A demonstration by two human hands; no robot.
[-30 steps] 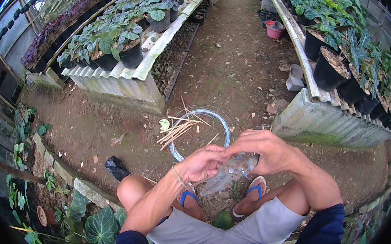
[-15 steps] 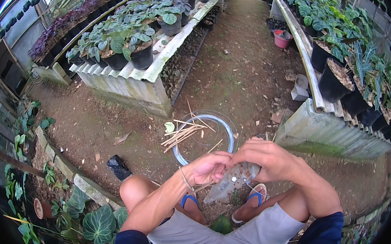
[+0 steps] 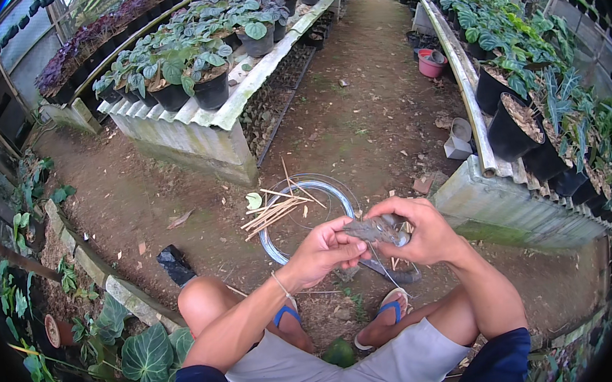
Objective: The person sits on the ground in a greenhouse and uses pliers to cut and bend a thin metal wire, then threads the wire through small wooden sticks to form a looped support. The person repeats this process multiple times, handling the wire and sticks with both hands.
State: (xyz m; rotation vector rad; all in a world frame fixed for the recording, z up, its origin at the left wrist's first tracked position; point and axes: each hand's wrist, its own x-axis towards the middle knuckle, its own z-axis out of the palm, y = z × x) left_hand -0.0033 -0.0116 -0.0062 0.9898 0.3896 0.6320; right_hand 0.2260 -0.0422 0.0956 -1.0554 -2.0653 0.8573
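Between my two hands is a crumpled grey-brown piece (image 3: 374, 231) that looks like soft, dirty plastic; its exact kind I cannot make out. My left hand (image 3: 330, 246) pinches its left end between thumb and fingers. Around its right end my right hand (image 3: 422, 230) is curled, thumb below and fingers above. A thin pale strand (image 3: 388, 274) hangs from it toward my right foot. Just beneath the hands, a dark tool with a curved handle (image 3: 403, 277) is partly hidden. Beyond them a coil of silvery wire (image 3: 271, 247) lies on the soil, with thin bamboo sticks (image 3: 276, 214) across it.
A black plastic bundle (image 3: 176, 264) lies by my left knee. Potted plants crowd the corrugated bench (image 3: 228, 114) at left and the bench (image 3: 491, 166) at right. A red pot (image 3: 430, 63) stands along the dirt path. Stone edging (image 3: 136, 299) runs beside leafy plants at left.
Both hands have risen slightly, and the plastic piece has turned from hanging down, its flat side showing, to lying across between them. The curved-handled tool below has come into view.
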